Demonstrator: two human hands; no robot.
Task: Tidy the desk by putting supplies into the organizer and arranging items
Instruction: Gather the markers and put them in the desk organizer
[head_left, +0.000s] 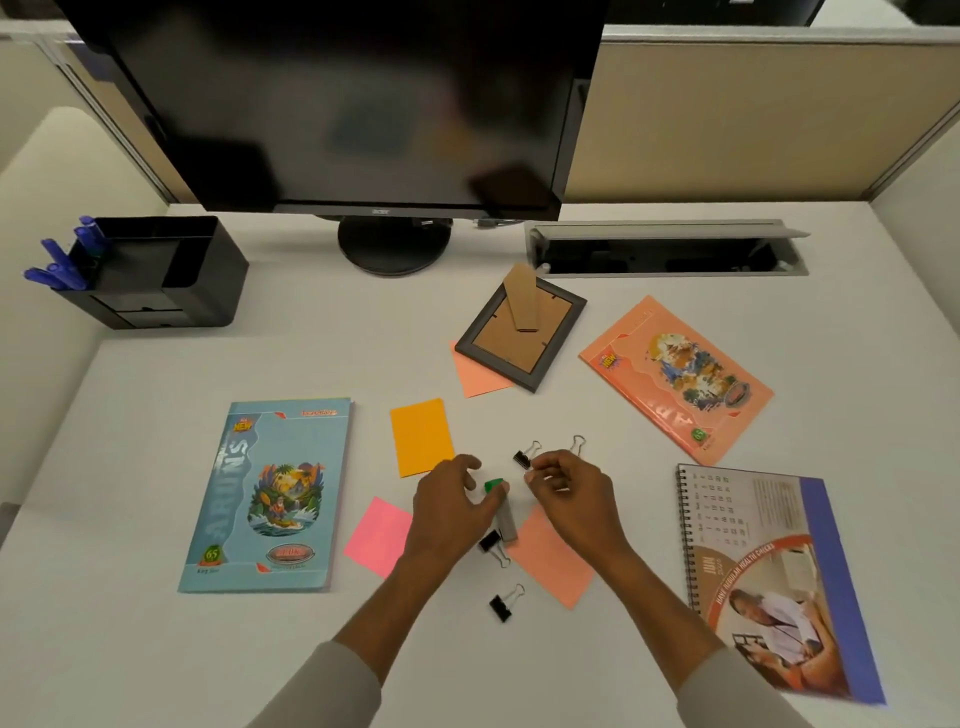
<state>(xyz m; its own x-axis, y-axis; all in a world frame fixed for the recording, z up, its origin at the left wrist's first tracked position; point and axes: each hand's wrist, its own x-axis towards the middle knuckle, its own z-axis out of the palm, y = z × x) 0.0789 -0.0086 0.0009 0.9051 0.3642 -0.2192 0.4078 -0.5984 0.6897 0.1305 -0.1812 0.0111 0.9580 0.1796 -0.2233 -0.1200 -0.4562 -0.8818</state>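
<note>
Left hand (452, 499) grasps the green-capped marker (503, 512); right hand (569, 486) pinches a binder clip (576, 446), gathering supplies for the organizer (156, 273) at the desk's (156, 649) far-left corner.

Two bare hands in shot, left hand (451, 501) and right hand (569, 486), and nothing on either one: no rings, no watch, no bracelet showing at the wrists. Forearms are bare too, running long and uncovered up from the bottom of the frame. Now the sleeves: left sleeve (332, 688) and right sleeve (737, 693), both a pale grey, soft-looking fabric, plain, no print, no buttons or cuff detail that can be made out. Both are pushed or cut to sit well back from the wrists, ending in a loose rounded edge. Nothing more of the person shows.
</note>
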